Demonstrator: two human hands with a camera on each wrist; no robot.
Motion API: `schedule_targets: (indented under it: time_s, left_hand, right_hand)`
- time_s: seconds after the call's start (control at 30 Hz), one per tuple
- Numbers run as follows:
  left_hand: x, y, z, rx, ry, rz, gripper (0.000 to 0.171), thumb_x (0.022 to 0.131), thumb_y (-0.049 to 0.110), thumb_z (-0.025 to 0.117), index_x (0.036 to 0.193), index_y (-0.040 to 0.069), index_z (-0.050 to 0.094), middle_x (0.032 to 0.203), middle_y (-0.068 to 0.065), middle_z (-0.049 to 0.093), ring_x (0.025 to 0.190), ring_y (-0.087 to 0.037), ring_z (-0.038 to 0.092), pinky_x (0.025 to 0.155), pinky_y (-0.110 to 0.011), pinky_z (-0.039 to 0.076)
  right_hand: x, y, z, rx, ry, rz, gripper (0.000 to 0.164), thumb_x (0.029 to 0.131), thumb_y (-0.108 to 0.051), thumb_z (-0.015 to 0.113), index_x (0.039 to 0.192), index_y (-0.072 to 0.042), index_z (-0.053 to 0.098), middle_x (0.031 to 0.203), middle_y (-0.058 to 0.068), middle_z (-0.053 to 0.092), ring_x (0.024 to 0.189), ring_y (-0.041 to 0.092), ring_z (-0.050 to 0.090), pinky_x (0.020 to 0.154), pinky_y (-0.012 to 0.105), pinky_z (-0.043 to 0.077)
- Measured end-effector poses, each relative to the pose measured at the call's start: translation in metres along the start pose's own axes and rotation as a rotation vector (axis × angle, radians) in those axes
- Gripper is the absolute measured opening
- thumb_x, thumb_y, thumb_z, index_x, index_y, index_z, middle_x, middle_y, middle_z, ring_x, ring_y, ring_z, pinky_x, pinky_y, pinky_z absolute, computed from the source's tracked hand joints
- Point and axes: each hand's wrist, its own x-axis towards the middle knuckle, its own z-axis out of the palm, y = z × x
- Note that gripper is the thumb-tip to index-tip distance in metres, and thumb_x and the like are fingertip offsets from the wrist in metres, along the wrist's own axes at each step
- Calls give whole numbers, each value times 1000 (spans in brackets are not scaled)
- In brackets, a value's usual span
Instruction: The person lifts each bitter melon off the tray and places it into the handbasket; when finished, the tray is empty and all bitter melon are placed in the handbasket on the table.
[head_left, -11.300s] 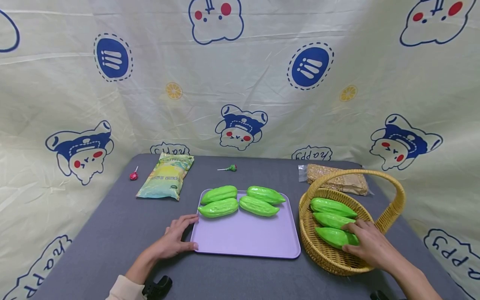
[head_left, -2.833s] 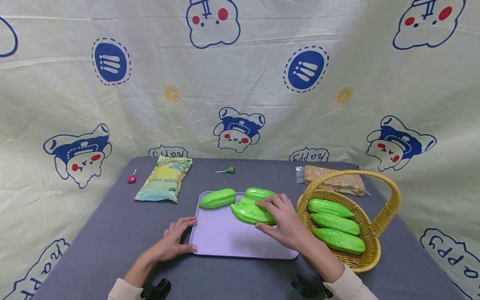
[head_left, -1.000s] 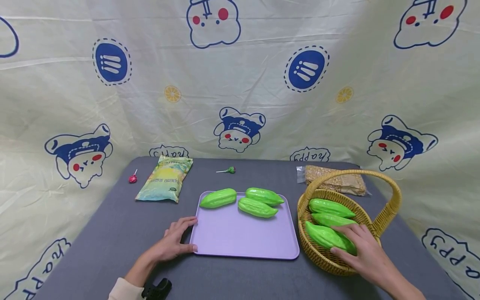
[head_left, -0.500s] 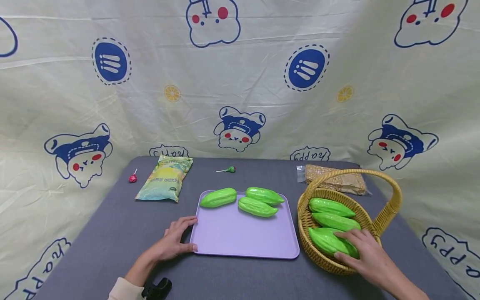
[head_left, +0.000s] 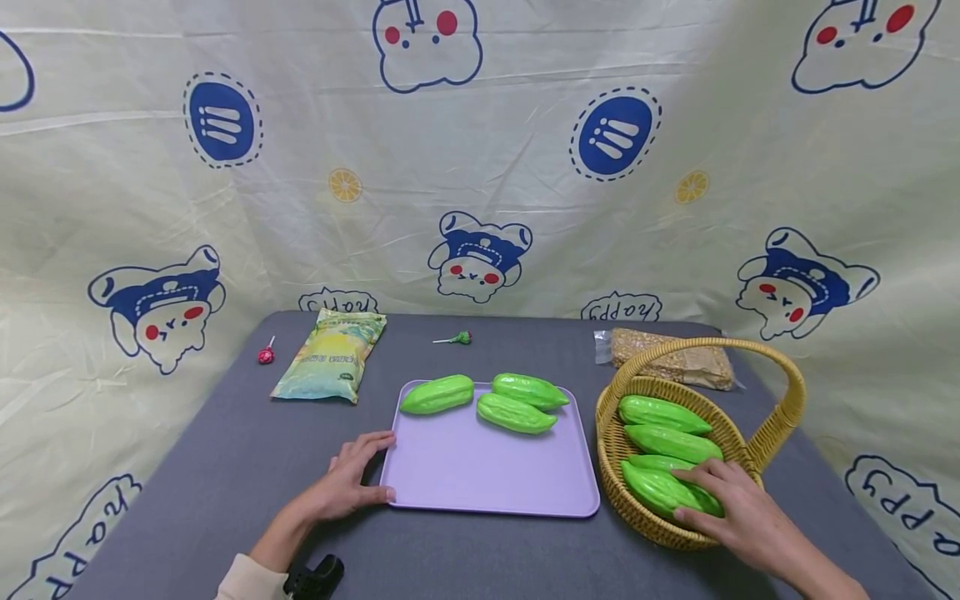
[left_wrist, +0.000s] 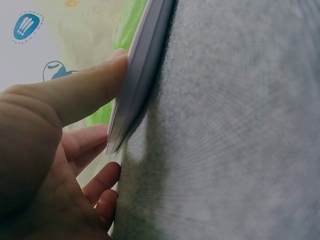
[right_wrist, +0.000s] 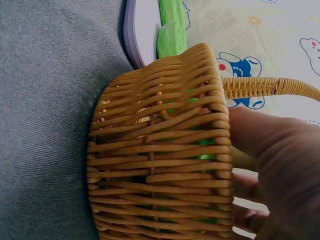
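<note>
Three green bitter melons (head_left: 516, 413) lie toward the far side of the light purple tray (head_left: 491, 479). My left hand (head_left: 347, 477) touches the tray's left rim; in the left wrist view its thumb (left_wrist: 95, 87) rests against the edge. Over the wicker basket (head_left: 626, 506), my right hand (head_left: 738, 510) holds a bitter melon (head_left: 663, 490) between thumb and fingers at the near side. That melon partly covers another one (head_left: 660, 462) beneath it, and two more (head_left: 673, 443) lie farther back. In the right wrist view the basket wall (right_wrist: 165, 165) hides most of the contents.
A yellow-green snack bag (head_left: 330, 354) and a red lollipop (head_left: 266, 352) lie at the back left. A green lollipop (head_left: 459, 337) lies behind the tray. A clear bag of grain (head_left: 675, 358) sits behind the basket, whose handle (head_left: 787, 400) arches up on the right.
A bitter melon has left the tray's left group, carried right by my right hand into the basket. Over the last second it has shifted slightly nearer and right. My left hand stays put.
</note>
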Motion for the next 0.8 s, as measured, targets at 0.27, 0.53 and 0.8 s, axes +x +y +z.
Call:
schedule_targets:
  time_s: [0.27,0.53,0.8]
  left_hand:
    - [-1,1,-1,3,6,6,73,78,35,75,139,10,43,148,-9,34,129,-33,29,93,-48,23]
    - [-1,0,0,-9,-4,-5,74,79,36,74,140,11,42,149,-9,32,129,-33,28,94,-50,22]
    - [0,0,1,-26,-6,-20,74,78,35,74,140,12,42,149,-7,32,130,-32,28,95,-52,21]
  right_hand:
    - [1,2,0,13,-46,-4,41,78,-45,71,108,-17,69,93,-10,56,85,12,51,69,34,42]
    - [4,2,1,15,-90,-22,37,80,-45,70,106,-19,69,96,-10,58,88,13,55,71,35,45]
    - [5,4,0,33,-113,-10,39,80,-47,68,106,-19,69,92,-11,53,83,5,50,68,29,42]
